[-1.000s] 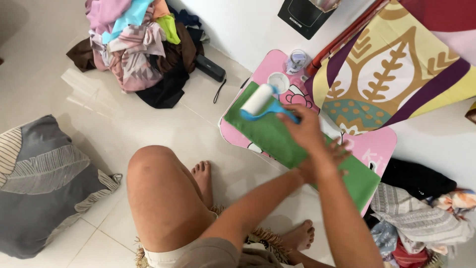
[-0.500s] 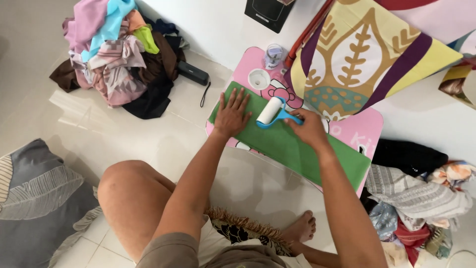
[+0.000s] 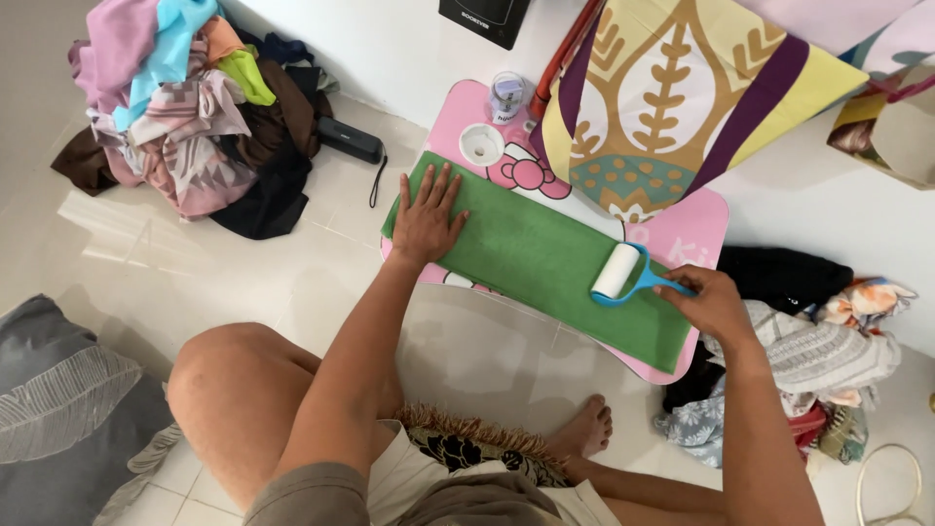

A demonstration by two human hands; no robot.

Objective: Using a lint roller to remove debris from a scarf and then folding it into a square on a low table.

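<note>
Left hand (image 3: 426,216) pressed flat, fingers spread, on the left end of the green cloth (image 3: 531,255); nothing gripped. Cloth spread lengthwise on a pink low table (image 3: 709,222); judged soft, light, prone to sliding and bunching, best pinned by a palm at one end. Right hand (image 3: 714,304) closed round the blue handle of the lint roller (image 3: 617,272), white drum resting near the cloth's right end. Roller probably light and rigid. Clothes pile (image 3: 185,117) far left, small jar (image 3: 506,95) and patterned fabric (image 3: 672,107) crowding the table's far edge.
</note>
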